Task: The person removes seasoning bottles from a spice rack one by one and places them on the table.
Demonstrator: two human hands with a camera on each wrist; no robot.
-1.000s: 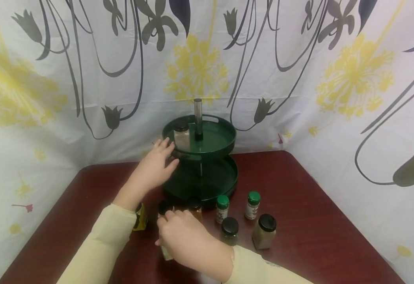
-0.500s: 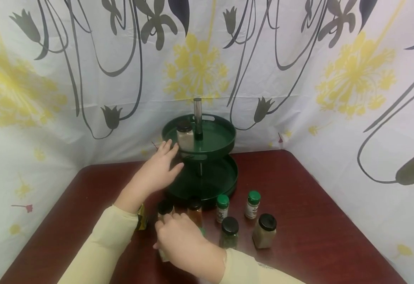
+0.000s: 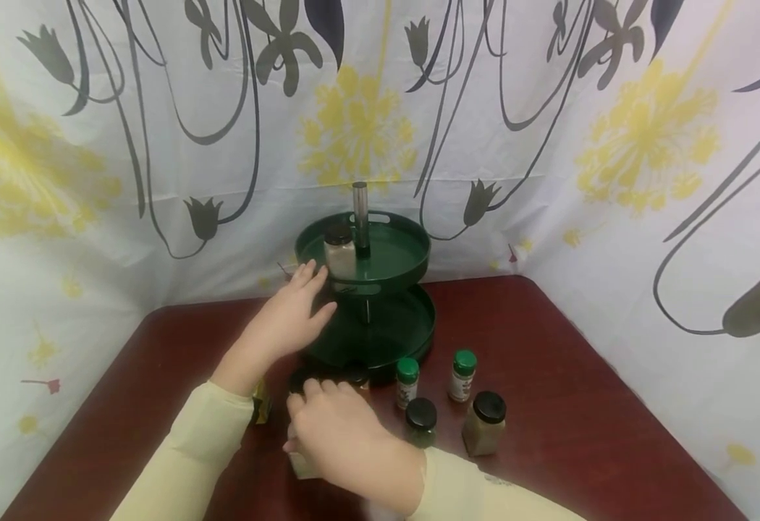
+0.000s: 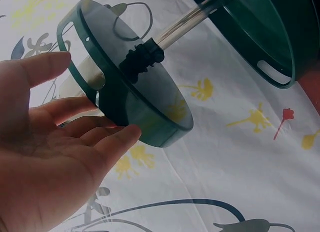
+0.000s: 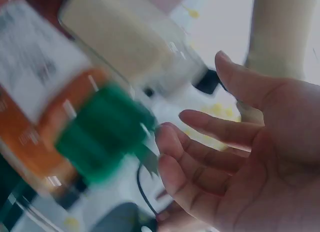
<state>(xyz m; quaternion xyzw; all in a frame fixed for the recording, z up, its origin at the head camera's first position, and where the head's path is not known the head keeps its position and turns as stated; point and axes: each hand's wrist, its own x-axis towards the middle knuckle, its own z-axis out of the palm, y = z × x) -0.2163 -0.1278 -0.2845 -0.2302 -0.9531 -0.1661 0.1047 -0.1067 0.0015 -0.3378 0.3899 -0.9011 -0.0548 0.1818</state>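
My left hand [image 3: 282, 318] reaches to the upper tier [image 3: 396, 253] of a green two-tier turntable, fingers extended at its left rim. In the left wrist view, the fingertips lie against the rim, near its handle slot. A black-lidded jar [image 3: 339, 253] stands on that tier. My right hand [image 3: 347, 434] is low over the table, above a jar of pale powder [image 3: 303, 467] that it partly hides. In the right wrist view its fingers are loosely bent and spread, the thumb right by that jar's black lid [image 5: 206, 82]. A green-capped bottle with orange contents [image 5: 40, 101] is close by.
On the red-brown table [image 3: 549, 391], right of my right hand, stand two green-capped bottles [image 3: 407, 383] and two black-lidded jars [image 3: 484, 427]. A yellow container [image 3: 261, 404] is partly behind my left forearm. The lower tier [image 3: 386, 333] sits behind the jars. Patterned cloth [image 3: 517, 145] surrounds the table.
The jar on the upper tier has shifted slightly right as the tier turned, and my left hand moved right with it. My right hand has stayed above the pale jar with only small shifts.
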